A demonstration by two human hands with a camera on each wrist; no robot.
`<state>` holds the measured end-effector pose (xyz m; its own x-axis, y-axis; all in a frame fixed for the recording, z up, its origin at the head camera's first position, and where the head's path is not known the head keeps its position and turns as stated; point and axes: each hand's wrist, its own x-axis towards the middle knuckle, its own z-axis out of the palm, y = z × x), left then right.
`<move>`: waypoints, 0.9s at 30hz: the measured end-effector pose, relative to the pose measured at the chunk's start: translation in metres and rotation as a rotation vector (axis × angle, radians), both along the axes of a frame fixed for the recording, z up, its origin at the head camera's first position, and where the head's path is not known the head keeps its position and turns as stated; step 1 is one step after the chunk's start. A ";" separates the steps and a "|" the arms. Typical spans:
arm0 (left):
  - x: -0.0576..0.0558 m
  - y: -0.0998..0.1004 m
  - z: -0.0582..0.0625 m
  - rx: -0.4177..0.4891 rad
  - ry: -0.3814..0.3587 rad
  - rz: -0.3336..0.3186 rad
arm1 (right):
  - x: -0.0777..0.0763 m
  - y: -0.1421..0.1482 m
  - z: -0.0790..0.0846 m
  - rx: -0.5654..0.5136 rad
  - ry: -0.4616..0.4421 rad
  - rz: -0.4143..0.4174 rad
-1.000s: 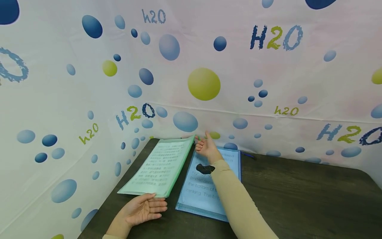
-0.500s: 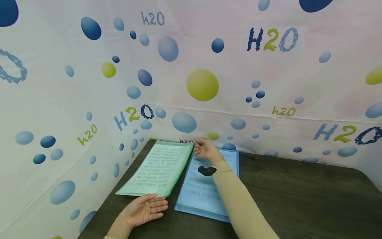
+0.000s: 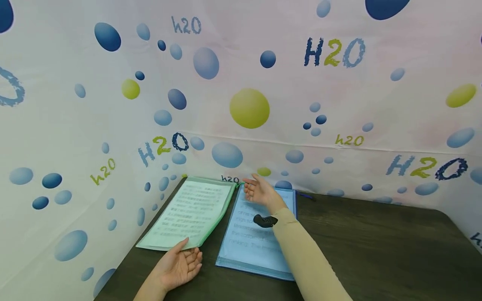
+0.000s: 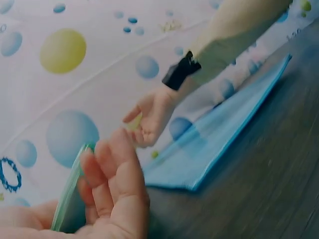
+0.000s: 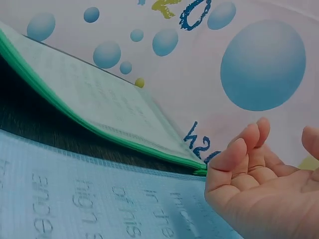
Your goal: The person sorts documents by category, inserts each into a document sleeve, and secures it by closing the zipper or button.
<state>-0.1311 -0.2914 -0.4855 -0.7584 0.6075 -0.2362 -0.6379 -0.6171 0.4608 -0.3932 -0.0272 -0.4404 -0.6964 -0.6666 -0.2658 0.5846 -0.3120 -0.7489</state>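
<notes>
A green zip document pouch [image 3: 190, 209] with a printed sheet inside lies at the left, its near edge raised off the table. My left hand [image 3: 178, 265] holds that near edge, thumb on top and curled fingers below; in the left wrist view the pouch's green edge [image 4: 70, 189] stands between thumb and fingers. My right hand [image 3: 262, 193] is palm up beside the pouch's far right corner, over a blue zip document pouch [image 3: 246, 242]. In the right wrist view its fingers [image 5: 234, 157] are loosely bent, with the thumb apart and nothing held.
The blue pouch lies flat just right of the green one, partly covered by my right forearm [image 3: 305, 251]. A dark blue zip cord [image 3: 306, 195] sticks out from its far right corner. Dark wooden table [image 3: 376, 246] extends right. A patterned curtain [image 3: 324, 100] closes off the back and left.
The green pouch's far right corner has come down, and my right hand has come away from it. My left fingers have curled more under the near edge. The head view has turned slightly right.
</notes>
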 end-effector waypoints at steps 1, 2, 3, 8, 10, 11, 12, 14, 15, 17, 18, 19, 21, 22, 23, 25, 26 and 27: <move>0.001 0.001 0.001 0.019 -0.014 0.004 | 0.001 0.002 0.001 -0.005 -0.002 -0.001; 0.002 0.003 0.003 0.041 -0.026 0.004 | 0.001 0.004 0.001 -0.011 -0.006 -0.003; 0.002 0.004 0.004 0.072 -0.034 0.000 | 0.002 0.007 0.002 -0.018 -0.010 -0.009; 0.005 0.014 0.009 0.182 -0.052 -0.041 | 0.004 0.023 0.006 -0.064 -0.013 -0.022; 0.005 0.018 0.010 0.194 -0.036 -0.063 | 0.005 0.031 0.009 -0.088 -0.004 -0.008; 0.005 0.020 0.011 0.197 -0.024 -0.072 | 0.006 0.034 0.010 -0.103 -0.001 0.001; 0.005 0.022 0.012 0.202 -0.013 -0.081 | 0.007 0.038 0.011 -0.115 0.002 0.008; 0.004 0.026 0.013 0.209 0.003 -0.097 | 0.010 0.046 0.013 -0.143 0.003 0.018; 0.004 0.027 0.014 0.213 0.004 -0.102 | 0.012 0.050 0.014 -0.156 0.002 0.021; 0.004 0.029 0.016 0.215 0.001 -0.108 | 0.016 0.058 0.016 -0.183 -0.008 0.023; 0.004 0.030 0.018 0.213 -0.001 -0.110 | 0.018 0.063 0.016 -0.193 -0.011 0.024; 0.005 0.031 0.019 0.210 0.001 -0.112 | 0.020 0.068 0.017 -0.204 -0.011 0.028; 0.004 0.032 0.022 0.198 0.013 -0.113 | 0.024 0.078 0.019 -0.221 -0.009 0.039; 0.004 0.033 0.023 0.192 0.027 -0.115 | 0.026 0.084 0.020 -0.229 -0.005 0.047; 0.003 0.033 0.025 0.182 0.041 -0.117 | 0.028 0.089 0.021 -0.235 0.001 0.058; 0.000 0.035 0.029 0.163 0.067 -0.121 | 0.033 0.100 0.025 -0.238 0.013 0.071; -0.001 0.036 0.031 0.146 0.082 -0.122 | 0.035 0.106 0.027 -0.242 0.021 0.080; -0.003 0.037 0.034 0.135 0.091 -0.122 | 0.038 0.112 0.030 -0.243 0.026 0.084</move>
